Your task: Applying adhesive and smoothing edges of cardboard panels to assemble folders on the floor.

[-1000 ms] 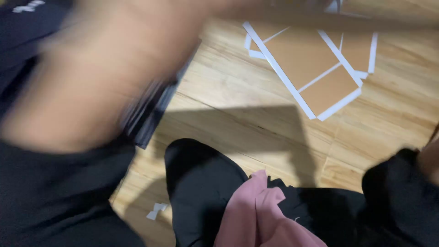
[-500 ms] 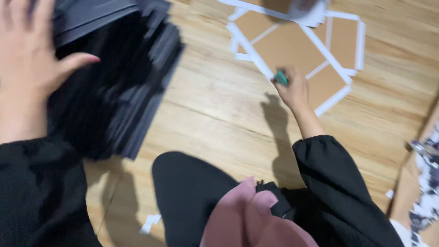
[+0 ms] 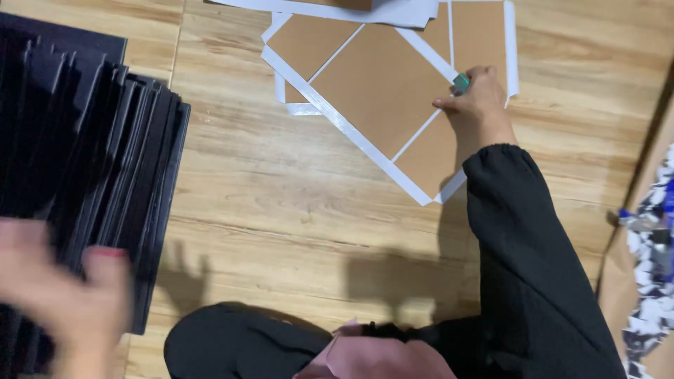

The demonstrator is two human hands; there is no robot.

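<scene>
Right hand (image 3: 477, 105) pinching a small green object (image 3: 460, 83) against brown sheets (image 3: 382, 88), apparently pressing them flat; blurred left hand (image 3: 63, 302), fingers spread, steadying black board stack (image 3: 84, 161).

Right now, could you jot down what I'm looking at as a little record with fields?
Surface: wooden floor
Left hand: blurred, resting on the stack of black sheets at the left
Right hand: pressed on the brown sheets with white borders, holding a small green object
Sleeve: black
Lap: pink cloth
Right edge: shredded scraps, blue and white
</scene>
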